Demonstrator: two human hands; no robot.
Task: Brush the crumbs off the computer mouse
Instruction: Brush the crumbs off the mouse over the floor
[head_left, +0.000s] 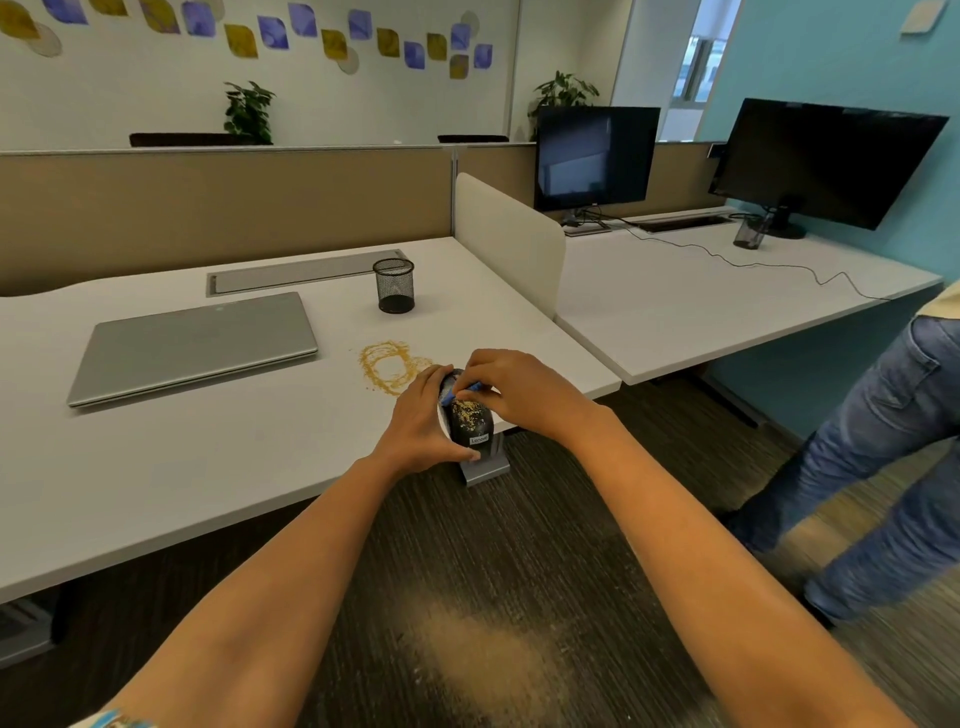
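Black mouse (470, 422), blue brush (474, 387), at desk (208, 457) edge.

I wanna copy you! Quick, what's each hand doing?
Left hand: holds the computer mouse.
Right hand: pinches a small blue brush against the mouse.

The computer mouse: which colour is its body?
The mouse is black, dotted with yellow crumbs; the head view shows it.

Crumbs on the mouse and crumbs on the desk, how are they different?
The mouse crumbs are scattered specks on a black top; the desk crumbs form a hollow ring on white. The mouse crumbs are a smaller patch than the desk crumbs. Both are golden-yellow.
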